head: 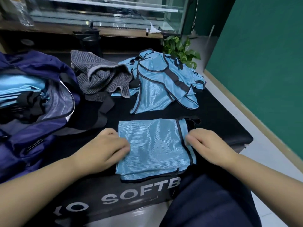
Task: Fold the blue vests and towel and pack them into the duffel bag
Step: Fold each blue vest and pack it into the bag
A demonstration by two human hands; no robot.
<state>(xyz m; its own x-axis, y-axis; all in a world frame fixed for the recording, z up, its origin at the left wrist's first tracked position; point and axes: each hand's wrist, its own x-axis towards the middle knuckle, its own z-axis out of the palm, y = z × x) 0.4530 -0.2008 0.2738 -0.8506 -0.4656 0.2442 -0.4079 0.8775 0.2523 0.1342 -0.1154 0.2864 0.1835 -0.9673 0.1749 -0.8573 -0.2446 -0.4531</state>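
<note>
Now | left hand [105, 148], right hand [208, 145]: fingers pinch edges of shiny, rectangular folded vest [152, 148]

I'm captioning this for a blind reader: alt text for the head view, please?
Two hands, left hand and right hand, hold the side edges of a folded blue vest on a black surface. Behind lie unfolded vests and a grey towel; an open duffel bag sits left.

Both hands [105, 145] [208, 143] low — fingers curled
</note>
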